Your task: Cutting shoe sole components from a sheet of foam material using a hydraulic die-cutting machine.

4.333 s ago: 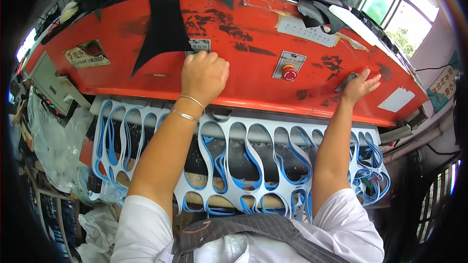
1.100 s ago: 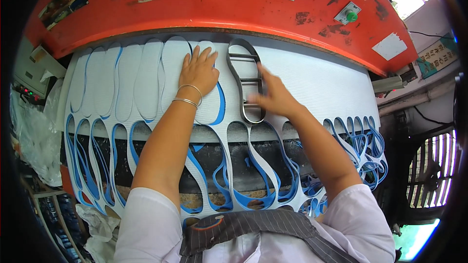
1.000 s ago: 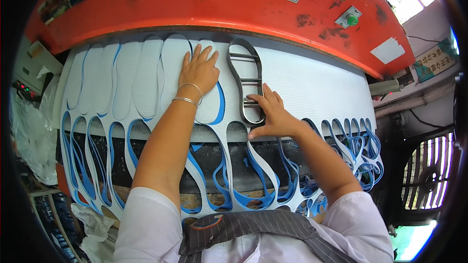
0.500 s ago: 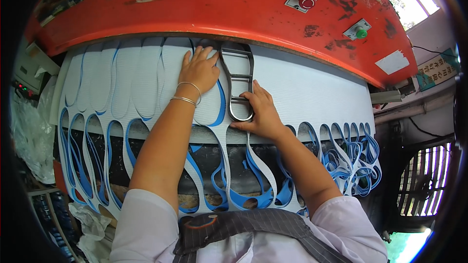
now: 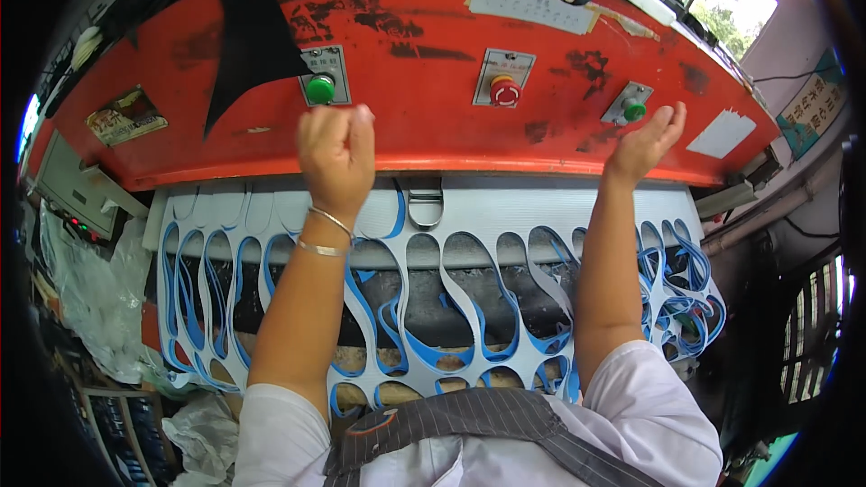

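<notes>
My left hand [image 5: 336,151] is raised in a loose fist just below the left green push button [image 5: 320,88] on the red machine front; nothing shows in it. My right hand [image 5: 642,146] is up beside the right green push button [image 5: 635,111], its fingers stretched out and holding nothing. Whether either hand touches its button I cannot tell. Between my arms, a metal shoe-sole cutting die [image 5: 426,208] lies on the white ribbed sheet [image 5: 523,203]. Its rounded end shows, and the rest is hidden under the red machine beam [image 5: 406,140].
A red mushroom-shaped button [image 5: 505,91] sits between the green ones. Cut-out strips of white and blue sheet [image 5: 469,307] hang over the near edge, tangled at the right. At left stand a grey control box [image 5: 77,185] and clear plastic bags [image 5: 108,298].
Both hands have left the die and the sheet and risen to the buttons; the left has closed. The view has tilted up, and the red beam now covers most of the die.
</notes>
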Demonstrator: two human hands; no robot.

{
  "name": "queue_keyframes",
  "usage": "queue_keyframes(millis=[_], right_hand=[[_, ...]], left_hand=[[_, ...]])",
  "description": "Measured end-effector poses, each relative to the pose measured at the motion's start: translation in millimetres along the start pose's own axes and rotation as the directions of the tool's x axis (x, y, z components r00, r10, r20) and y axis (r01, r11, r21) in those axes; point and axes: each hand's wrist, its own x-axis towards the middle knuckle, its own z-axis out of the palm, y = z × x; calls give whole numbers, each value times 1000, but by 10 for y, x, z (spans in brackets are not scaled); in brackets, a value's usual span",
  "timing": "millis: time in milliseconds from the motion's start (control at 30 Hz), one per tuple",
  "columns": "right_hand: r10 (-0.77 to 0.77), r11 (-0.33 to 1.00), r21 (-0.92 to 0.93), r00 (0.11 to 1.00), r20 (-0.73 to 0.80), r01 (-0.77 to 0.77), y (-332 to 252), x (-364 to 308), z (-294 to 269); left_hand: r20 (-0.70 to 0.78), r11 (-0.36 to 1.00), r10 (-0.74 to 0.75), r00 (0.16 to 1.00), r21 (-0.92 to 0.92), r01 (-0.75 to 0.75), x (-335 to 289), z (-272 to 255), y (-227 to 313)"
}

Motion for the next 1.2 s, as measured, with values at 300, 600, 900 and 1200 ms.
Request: queue_keyframes(millis=[300, 600, 900, 1200], right_hand=[[-125, 940, -264, 939, 321, 215, 30, -136, -149], [234, 945, -141, -308, 922, 295, -1176, -1382, -1339], [382, 837, -261, -173, 908, 481, -1187, -1849, -1410], [386, 883, -190, -434, 814, 429, -1137, -1868, -1526]], left_hand=[[417, 919, -304, 857, -107, 378, 154, -495, 49], [757, 836, -492, 431, 272, 477, -1553, -1641, 659], [708, 930, -356, 610, 332, 157, -1630, -1562, 845], [871, 901, -416, 262, 356, 246, -1621, -1709, 619]])
